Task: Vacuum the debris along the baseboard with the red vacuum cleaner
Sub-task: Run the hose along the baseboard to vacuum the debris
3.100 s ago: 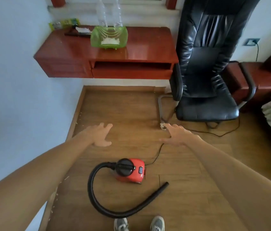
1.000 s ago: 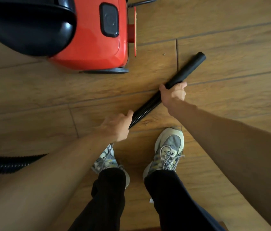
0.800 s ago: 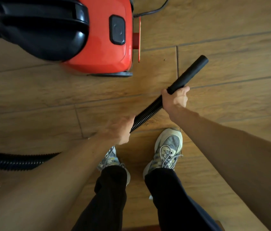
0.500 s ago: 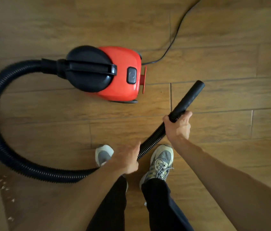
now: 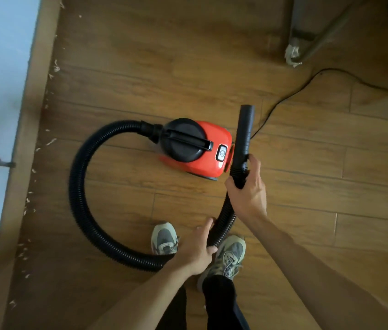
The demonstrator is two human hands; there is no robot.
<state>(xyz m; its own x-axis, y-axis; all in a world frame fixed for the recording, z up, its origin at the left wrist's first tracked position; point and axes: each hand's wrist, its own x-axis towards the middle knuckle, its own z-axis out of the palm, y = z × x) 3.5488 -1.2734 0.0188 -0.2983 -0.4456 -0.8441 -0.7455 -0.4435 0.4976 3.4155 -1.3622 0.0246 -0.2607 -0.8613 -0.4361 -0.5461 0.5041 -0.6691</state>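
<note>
Two hands hold the black corrugated plastic hose (image 5: 77, 182) of the small red canister vacuum cleaner (image 5: 202, 151), which sits on the brown wood-plank floor (image 5: 331, 210) just ahead of the person's grey sneakers (image 5: 231, 256). Step in hand, as judged: taking up the hose end, with no suction yet at the debris.

The right hand (image 5: 245, 189) wraps fingers and thumb round the cuff where the hose meets the smooth black rigid nozzle tube (image 5: 244, 134). The tube points away from the person and crosses the cleaner's rear edge in this view. The left hand (image 5: 197, 248) grips the hose lower down, fingers curled over it, close above the sneakers. Both forearms reach forward and down.

The debris, pale scattered shavings (image 5: 51, 141), lies in a line on the floor against the tan wooden baseboard (image 5: 29, 129) at the left, well apart from the nozzle mouth.

Next move, as judged: swing the nozzle leftward over the hose loop and lower its mouth to the shavings. Whether the motor runs cannot be told. A thin black power cord (image 5: 281, 101) trails off to the right.
</note>
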